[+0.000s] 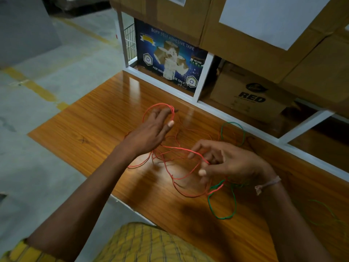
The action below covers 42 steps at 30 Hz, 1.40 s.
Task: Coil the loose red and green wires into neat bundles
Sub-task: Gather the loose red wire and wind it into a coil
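**wirenoob:** ok so only the head cam here. Why is the left hand (151, 129) stuck out flat like that?

**benchrat:** imo it's acting as a former. Fingers are spread wide-ish and a few turns of the red wire (181, 178) loop around them at the far end, so the coil keeps its shape. Not really a pinch, more a hand inside the loop.

**wirenoob:** and the right hand (228, 163)?

**benchrat:** thumb + forefinger closed narrow on a strand of red, other fingers curled loosely. Looks like it's feeding slack toward the left hand w/o letting it kink. Rest of the red is a loose tangle on the wooden table (90, 129) between and under both hands.

**wirenoob:** green one?

**benchrat:** green wire (222, 210) is untouched afaict, lying in loose loops on the table on the right side, one loop near the shelf, another just beside the right wrist. It crosses the red near that hand, so that spot could snag.

**wirenoob:** any bins?

**benchrat:** no bin for the wires. Behind the table there's a white rack w/ a BOPP self adhesive tape carton (170, 59) in one bay and a brown cardboard box (251, 95) printed "RED" in the next. Both closed, contents not visible.
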Tool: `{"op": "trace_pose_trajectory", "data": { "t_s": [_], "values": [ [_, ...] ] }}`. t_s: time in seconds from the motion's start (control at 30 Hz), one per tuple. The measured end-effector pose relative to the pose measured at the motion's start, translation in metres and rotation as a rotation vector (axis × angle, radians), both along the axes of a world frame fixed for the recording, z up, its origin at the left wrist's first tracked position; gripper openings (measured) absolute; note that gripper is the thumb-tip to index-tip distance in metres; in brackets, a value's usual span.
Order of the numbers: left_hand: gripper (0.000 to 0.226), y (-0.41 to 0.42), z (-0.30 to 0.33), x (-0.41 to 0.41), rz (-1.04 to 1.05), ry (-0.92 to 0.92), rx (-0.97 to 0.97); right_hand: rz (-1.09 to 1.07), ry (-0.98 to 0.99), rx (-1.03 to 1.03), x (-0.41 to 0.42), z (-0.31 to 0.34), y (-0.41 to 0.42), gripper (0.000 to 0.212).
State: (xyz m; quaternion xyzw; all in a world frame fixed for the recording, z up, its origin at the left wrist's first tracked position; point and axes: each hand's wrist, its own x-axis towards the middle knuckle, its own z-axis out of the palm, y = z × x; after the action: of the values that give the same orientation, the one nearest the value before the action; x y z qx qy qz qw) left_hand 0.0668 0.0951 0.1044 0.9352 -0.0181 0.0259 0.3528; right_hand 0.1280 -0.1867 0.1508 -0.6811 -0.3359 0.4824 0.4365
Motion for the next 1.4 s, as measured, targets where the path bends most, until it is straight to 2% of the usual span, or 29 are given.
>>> {"op": "trace_pose_trajectory", "data": {
  "t_s": [0.07,0.1,0.23,0.43,0.57,0.67,0.73,0.87,0.93,1.03,1.13,1.23,1.33,1.4],
  "values": [
    [0.051,0.003,0.004,-0.006,-0.065,0.119,0.02,0.011,-0.026,0.064,0.009,0.005,-0.006,0.042],
    [0.05,0.004,0.008,-0.01,-0.109,0.194,-0.059,-0.011,-0.064,0.096,0.012,0.006,-0.008,0.041],
    [0.036,0.006,0.025,-0.024,-0.276,0.558,-0.631,-0.146,-0.246,0.159,0.025,0.009,-0.012,0.03],
    [0.051,0.01,0.021,-0.031,-0.609,0.777,-1.083,-0.357,-0.553,0.129,0.027,0.003,0.005,0.011],
    [0.052,0.001,0.022,-0.035,-0.782,0.753,-1.33,-0.422,-0.689,0.08,0.028,-0.023,0.024,0.004],
    [0.052,-0.003,0.022,-0.035,-0.817,0.646,-1.566,-0.458,-0.637,0.038,0.017,-0.039,0.033,0.032],
    [0.053,-0.004,0.023,-0.033,-0.793,0.54,-1.733,-0.432,-0.611,-0.002,0.006,-0.047,0.037,0.047],
    [0.049,-0.001,0.023,-0.026,-0.667,0.339,-1.938,-0.301,-0.648,-0.07,-0.012,-0.061,0.042,0.049],
    [0.049,-0.003,0.024,-0.022,-0.528,0.267,-1.994,-0.302,-0.747,-0.058,-0.022,-0.064,0.047,0.052],
    [0.046,-0.011,0.024,-0.015,-0.168,0.138,-1.949,-0.213,-0.96,-0.097,-0.037,-0.067,0.055,0.05],
    [0.041,-0.016,0.025,-0.007,0.109,0.028,-1.596,-0.079,-0.922,-0.096,-0.046,-0.06,0.053,0.021],
    [0.035,-0.016,0.026,-0.005,0.173,-0.028,-1.08,-0.027,-0.703,-0.104,-0.045,-0.033,0.039,0.003],
    [0.038,-0.011,0.016,-0.009,0.098,-0.057,-0.671,-0.089,-0.432,-0.07,-0.035,0.002,0.02,0.004],
    [0.042,-0.008,0.013,-0.012,0.027,-0.027,-0.524,-0.158,-0.321,0.025,-0.026,0.022,0.006,0.01]
  ]
}}
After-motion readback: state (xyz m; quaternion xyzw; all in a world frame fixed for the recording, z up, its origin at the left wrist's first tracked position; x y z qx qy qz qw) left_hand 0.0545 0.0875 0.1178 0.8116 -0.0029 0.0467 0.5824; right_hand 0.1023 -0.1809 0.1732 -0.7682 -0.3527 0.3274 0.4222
